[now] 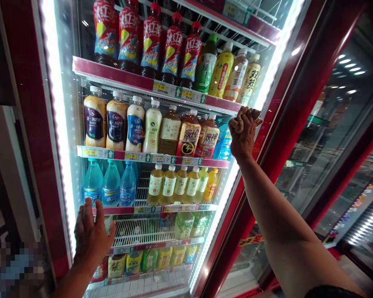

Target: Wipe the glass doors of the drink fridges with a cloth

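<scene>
My right hand (243, 138) is raised at the right edge of the drinks fridge (27, 124), its fingers closed round a crumpled brownish cloth (245, 117). The cloth sits by the end of the second shelf (149, 157), next to dark tea bottles (207, 138). My left hand (91, 234) is low on the left with fingers spread flat, holding nothing, at the rail of the fourth shelf (161, 242) below the blue water bottles (111, 184). I cannot tell whether it rests on glass or on the rail.
Red-labelled bottles (151, 41) fill the top shelf, pale milk-drink bottles (116, 124) the second, yellow-green tea bottles (180, 184) the third. A red-framed glass door (301, 136) slants along the right. Bright light strips run down both inner sides.
</scene>
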The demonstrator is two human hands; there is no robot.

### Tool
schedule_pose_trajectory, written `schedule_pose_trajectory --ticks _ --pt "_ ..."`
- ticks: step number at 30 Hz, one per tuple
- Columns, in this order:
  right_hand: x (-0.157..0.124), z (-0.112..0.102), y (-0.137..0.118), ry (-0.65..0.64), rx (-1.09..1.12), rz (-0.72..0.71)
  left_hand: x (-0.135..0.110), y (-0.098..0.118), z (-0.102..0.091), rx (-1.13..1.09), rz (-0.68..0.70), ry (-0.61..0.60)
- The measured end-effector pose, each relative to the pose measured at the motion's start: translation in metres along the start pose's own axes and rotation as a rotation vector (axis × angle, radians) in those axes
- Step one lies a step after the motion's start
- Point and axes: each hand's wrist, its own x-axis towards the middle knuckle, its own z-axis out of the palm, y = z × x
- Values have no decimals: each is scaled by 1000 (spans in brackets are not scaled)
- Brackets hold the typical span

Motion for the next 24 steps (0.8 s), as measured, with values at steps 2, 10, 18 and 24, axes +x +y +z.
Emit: schedule_pose_trajectory --ticks 2,10,18,24 --pt "-2 -1 1 -39 19 -16 -1 -1 3 -5 -8 -1" --pt "12 -6 19 46 42 10 0 4 4 26 50 4" --pt "29 -12 35 -9 42 -34 3 9 5 19 62 45" --pt "37 -11 27 -121 48 -85 3 8 5 18 49 17"
